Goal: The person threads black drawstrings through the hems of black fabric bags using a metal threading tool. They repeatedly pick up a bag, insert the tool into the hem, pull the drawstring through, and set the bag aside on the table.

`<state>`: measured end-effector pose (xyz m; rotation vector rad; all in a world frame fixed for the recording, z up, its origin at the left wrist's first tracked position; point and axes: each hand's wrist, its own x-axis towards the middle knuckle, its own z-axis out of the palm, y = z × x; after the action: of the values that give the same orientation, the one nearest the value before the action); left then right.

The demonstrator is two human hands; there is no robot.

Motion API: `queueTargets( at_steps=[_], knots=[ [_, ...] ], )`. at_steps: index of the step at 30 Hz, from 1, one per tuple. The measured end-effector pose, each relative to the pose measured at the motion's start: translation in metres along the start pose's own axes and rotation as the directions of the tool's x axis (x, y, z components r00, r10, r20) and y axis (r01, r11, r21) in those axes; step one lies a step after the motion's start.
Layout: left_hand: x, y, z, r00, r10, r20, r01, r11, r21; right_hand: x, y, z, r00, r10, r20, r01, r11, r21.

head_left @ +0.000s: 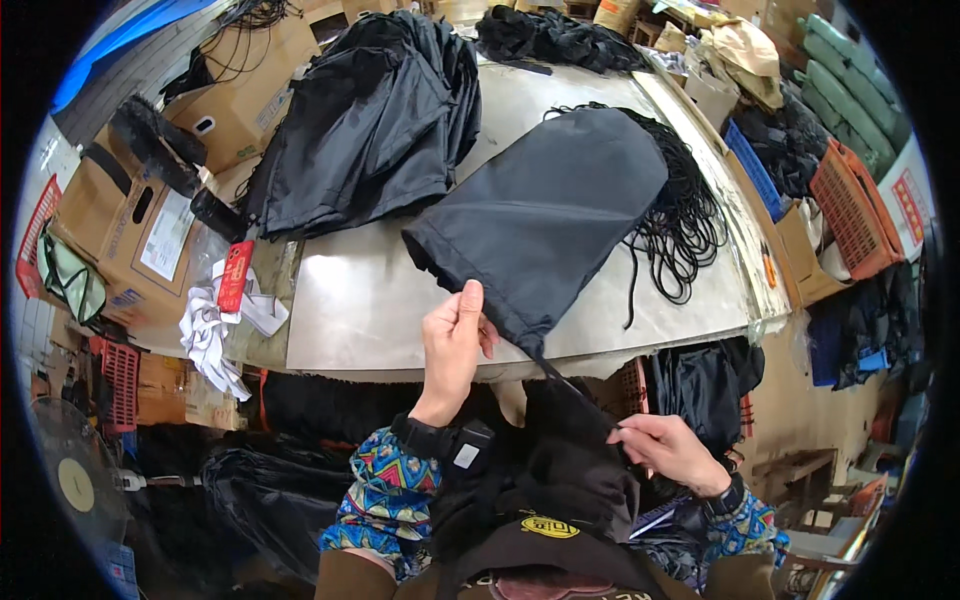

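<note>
Black cord (pixel 578 391) is pinched in the right hand (pixel 672 455); the left hand (pixel 452 345) (fingers (pixel 488 337) closed too) holds the bag (pixel 560 200) by its hem.

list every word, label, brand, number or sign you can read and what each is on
I won't copy wording; where print stands:
Brown carton: white label too small to read, plus blue print
Red card: small print, unclear
Yellow emblem on dark clothing: characters
White sign, far right: red characters, blurred
Black bag: none visible
</note>
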<state>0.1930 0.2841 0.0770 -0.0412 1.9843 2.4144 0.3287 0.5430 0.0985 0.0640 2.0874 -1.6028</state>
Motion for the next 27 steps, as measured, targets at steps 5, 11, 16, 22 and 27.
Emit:
queueTargets(
  at_steps=[5, 11, 16, 22, 27],
  knots=[
    [-0.060, -0.042, 0.042, 0.841, 0.225, 0.492, -0.313, 0.944, 0.102, 0.019, -0.012, 0.015, 0.987, -0.013, -0.161, 0.030, 0.994, 0.103],
    [-0.038, -0.013, 0.030, 0.946, -0.204, 0.252, 0.213, 0.977, -0.007, 0.038, 0.009, 0.027, 0.991, -0.079, -0.107, 0.100, 0.972, 0.211],
    [-0.032, -0.019, 0.045, 0.910, -0.196, 0.366, 0.263, 0.954, -0.144, 0.056, -0.009, 0.034, 0.876, -0.352, -0.328, 0.289, 0.930, -0.227],
    [-0.035, -0.041, 0.066, 0.898, 0.329, 0.291, -0.401, 0.885, 0.237, 0.060, -0.081, -0.015, 0.548, -0.744, -0.383, 0.379, 0.629, -0.679],
    [-0.047, -0.047, 0.091, 0.827, 0.310, 0.470, -0.524, 0.727, 0.443, 0.030, -0.154, -0.025, 0.687, -0.671, -0.280, 0.505, 0.717, -0.481]
  ],
)
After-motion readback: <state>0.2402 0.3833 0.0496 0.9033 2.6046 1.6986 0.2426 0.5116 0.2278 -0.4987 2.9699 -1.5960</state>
